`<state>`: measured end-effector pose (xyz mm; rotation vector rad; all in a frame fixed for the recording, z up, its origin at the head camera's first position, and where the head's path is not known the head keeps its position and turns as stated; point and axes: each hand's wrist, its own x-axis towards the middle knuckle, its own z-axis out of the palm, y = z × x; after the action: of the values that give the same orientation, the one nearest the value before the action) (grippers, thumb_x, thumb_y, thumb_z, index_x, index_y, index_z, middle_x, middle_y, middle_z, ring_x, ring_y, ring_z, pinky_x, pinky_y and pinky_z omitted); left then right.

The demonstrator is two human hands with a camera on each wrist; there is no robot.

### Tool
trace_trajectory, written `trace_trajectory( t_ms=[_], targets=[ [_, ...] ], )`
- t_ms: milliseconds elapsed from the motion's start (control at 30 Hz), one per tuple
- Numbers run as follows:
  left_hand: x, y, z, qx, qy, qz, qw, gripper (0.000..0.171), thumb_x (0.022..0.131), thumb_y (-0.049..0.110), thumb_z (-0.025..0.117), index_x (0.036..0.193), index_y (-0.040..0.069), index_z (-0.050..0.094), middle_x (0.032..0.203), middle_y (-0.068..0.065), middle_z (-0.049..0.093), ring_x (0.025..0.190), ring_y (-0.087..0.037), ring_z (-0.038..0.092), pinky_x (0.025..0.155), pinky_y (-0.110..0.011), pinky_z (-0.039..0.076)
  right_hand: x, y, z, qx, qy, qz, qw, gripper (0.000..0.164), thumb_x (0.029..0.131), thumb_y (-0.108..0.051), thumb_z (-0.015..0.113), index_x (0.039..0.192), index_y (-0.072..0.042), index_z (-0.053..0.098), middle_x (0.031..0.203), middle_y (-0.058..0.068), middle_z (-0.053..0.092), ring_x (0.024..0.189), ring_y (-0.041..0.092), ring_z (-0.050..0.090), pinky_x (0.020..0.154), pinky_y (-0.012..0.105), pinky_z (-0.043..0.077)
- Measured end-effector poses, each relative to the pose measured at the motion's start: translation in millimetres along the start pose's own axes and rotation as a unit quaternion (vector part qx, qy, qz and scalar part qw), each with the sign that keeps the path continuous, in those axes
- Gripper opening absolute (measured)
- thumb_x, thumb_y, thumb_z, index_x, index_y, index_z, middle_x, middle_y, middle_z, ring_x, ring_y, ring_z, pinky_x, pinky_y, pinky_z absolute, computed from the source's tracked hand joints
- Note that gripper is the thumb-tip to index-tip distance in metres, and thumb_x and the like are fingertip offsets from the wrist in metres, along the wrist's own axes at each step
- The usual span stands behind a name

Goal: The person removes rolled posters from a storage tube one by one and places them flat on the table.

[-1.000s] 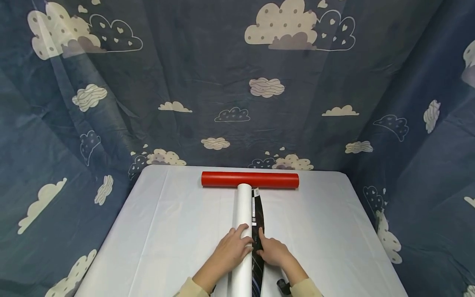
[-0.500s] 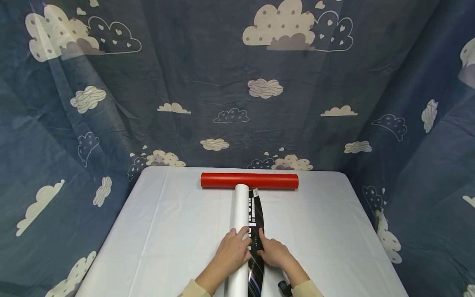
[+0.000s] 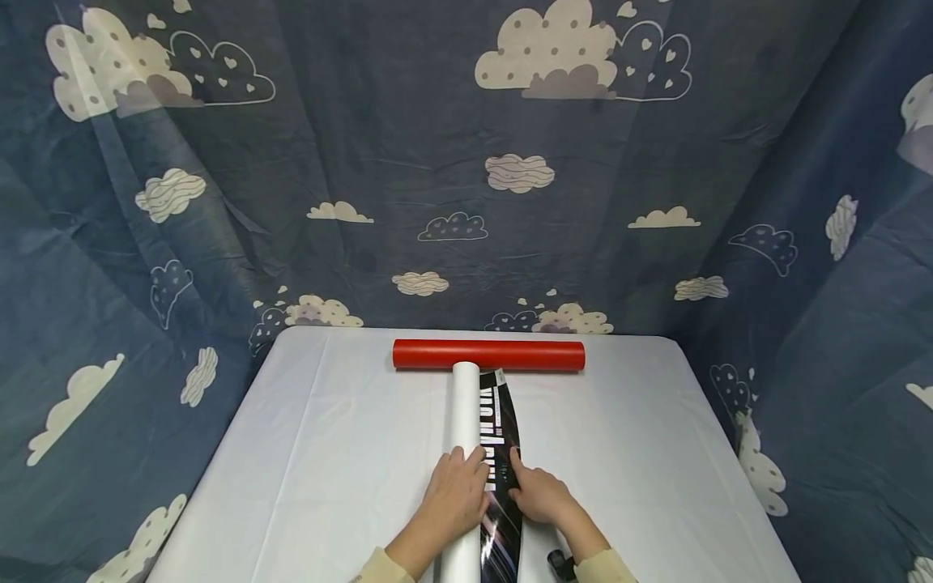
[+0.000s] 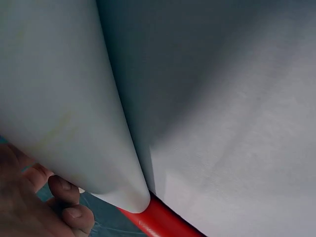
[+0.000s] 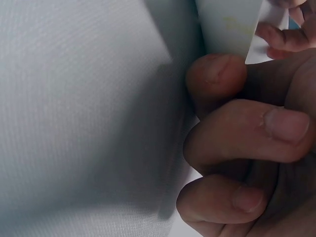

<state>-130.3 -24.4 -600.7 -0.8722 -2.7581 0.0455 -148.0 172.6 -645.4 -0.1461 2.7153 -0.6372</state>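
Note:
A partly unrolled poster (image 3: pixel 465 405) lies lengthwise on the white table, its roll showing a white back. Along the roll's right side a strip of black printed face (image 3: pixel 500 437) with white lettering is exposed. My left hand (image 3: pixel 455 494) holds the roll, fingers curled over its right side; the left wrist view shows the white roll (image 4: pixel 69 89) large beside those fingers. At the poster's free right edge, my right hand (image 3: pixel 543 495) pinches the sheet with the thumb on top. Its other fingers (image 5: pixel 242 131) look curled in the right wrist view.
A red roll (image 3: pixel 488 355) lies crosswise near the table's far edge, just beyond the poster's far end. The white-covered table (image 3: pixel 350 453) extends to both sides. A small black object (image 3: pixel 560 564) shows by the right wrist. Dark cloud-patterned cloth (image 3: pixel 408 129) hangs around the table.
My left hand and the white roll have shifted slightly left. The printed strip between the hands has widened, with more lettering showing. My right hand has stayed nearly in place.

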Motion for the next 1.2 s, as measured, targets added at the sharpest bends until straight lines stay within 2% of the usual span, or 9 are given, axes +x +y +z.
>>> trace_trajectory(
  t_ms=[233, 467, 633, 800, 933, 1033, 1133, 1200],
  targets=[
    [-2.8, -3.5, 0.2, 0.007, 0.005, -0.001, 1.0, 0.027, 0.091, 0.04, 0.071, 0.105, 0.017, 0.074, 0.124, 0.004, 0.064, 0.083, -0.017, 0.052, 0.062, -0.026, 0.032, 0, -2, -3, 0.009, -0.008, 0.004, 1.0, 0.073, 0.101, -0.026, 0.065, 0.165, -0.006, 0.036, 0.116, 0.025, 0.076, 0.085, 0.031, 0.069, 0.078, 0.057, 0.057],
    [-4.6, -6.6, 0.9, 0.029, 0.0, 0.0, 0.9996, 0.03, 0.088, 0.039, 0.074, 0.108, 0.017, 0.073, 0.113, 0.006, 0.062, 0.084, -0.017, 0.051, 0.063, -0.027, 0.035, -1, 4, -1, 0.009, 0.003, 0.001, 1.0, 0.072, 0.099, -0.024, 0.062, 0.164, -0.005, 0.036, 0.11, 0.023, 0.077, 0.079, 0.029, 0.067, 0.07, 0.051, 0.055],
    [-6.2, -8.2, 2.5, 0.026, 0.006, 0.0, 0.9996, 0.026, 0.09, 0.037, 0.072, 0.107, 0.018, 0.073, 0.113, 0.006, 0.061, 0.086, -0.017, 0.052, 0.064, -0.027, 0.036, -13, -7, -19, 0.009, 0.001, 0.01, 1.0, 0.072, 0.098, -0.02, 0.062, 0.163, -0.003, 0.037, 0.112, 0.026, 0.076, 0.086, 0.036, 0.07, 0.073, 0.055, 0.055],
    [-7.1, -8.3, 3.8, 0.029, 0.02, 0.002, 0.9994, 0.031, 0.088, 0.038, 0.073, 0.111, 0.017, 0.074, 0.118, 0.005, 0.064, 0.087, -0.018, 0.054, 0.063, -0.028, 0.035, -18, -12, -27, 0.013, -0.005, 0.018, 1.0, 0.07, 0.097, -0.016, 0.06, 0.162, -0.001, 0.039, 0.106, 0.026, 0.075, 0.077, 0.03, 0.063, 0.069, 0.049, 0.052],
    [-6.2, -8.2, 3.6, 0.039, 0.015, 0.001, 0.9991, 0.035, 0.087, 0.039, 0.073, 0.113, 0.017, 0.074, 0.116, 0.005, 0.063, 0.086, -0.018, 0.053, 0.062, -0.028, 0.035, -13, -1, -20, 0.013, -0.007, 0.031, 0.999, 0.072, 0.098, -0.017, 0.059, 0.164, -0.003, 0.036, 0.106, 0.024, 0.075, 0.076, 0.029, 0.061, 0.068, 0.048, 0.051],
    [-5.1, -7.4, 2.6, 0.047, 0.003, 0.002, 0.9989, 0.035, 0.088, 0.04, 0.071, 0.113, 0.015, 0.074, 0.114, 0.004, 0.062, 0.086, -0.018, 0.052, 0.061, -0.028, 0.036, -4, 15, -9, 0.003, -0.002, 0.034, 0.999, 0.072, 0.099, -0.022, 0.057, 0.165, -0.006, 0.034, 0.107, 0.021, 0.077, 0.078, 0.027, 0.063, 0.068, 0.048, 0.051],
    [-3.8, -6.0, 0.9, 0.045, -0.009, 0.0, 0.9989, 0.037, 0.09, 0.04, 0.069, 0.116, 0.014, 0.074, 0.117, 0.004, 0.062, 0.087, -0.018, 0.054, 0.062, -0.028, 0.037, 3, 28, -1, 0.005, -0.001, 0.031, 0.999, 0.073, 0.099, -0.024, 0.057, 0.166, -0.007, 0.033, 0.102, 0.019, 0.076, 0.077, 0.026, 0.062, 0.067, 0.046, 0.05],
    [-2.8, -5.1, -0.1, 0.037, -0.012, 0.001, 0.9992, 0.038, 0.09, 0.039, 0.069, 0.117, 0.013, 0.075, 0.118, 0.003, 0.063, 0.088, -0.018, 0.055, 0.062, -0.028, 0.037, 0, 26, -5, 0.012, -0.005, 0.034, 0.999, 0.073, 0.099, -0.023, 0.057, 0.166, -0.007, 0.033, 0.094, 0.016, 0.074, 0.073, 0.026, 0.06, 0.064, 0.043, 0.047]
  ],
)
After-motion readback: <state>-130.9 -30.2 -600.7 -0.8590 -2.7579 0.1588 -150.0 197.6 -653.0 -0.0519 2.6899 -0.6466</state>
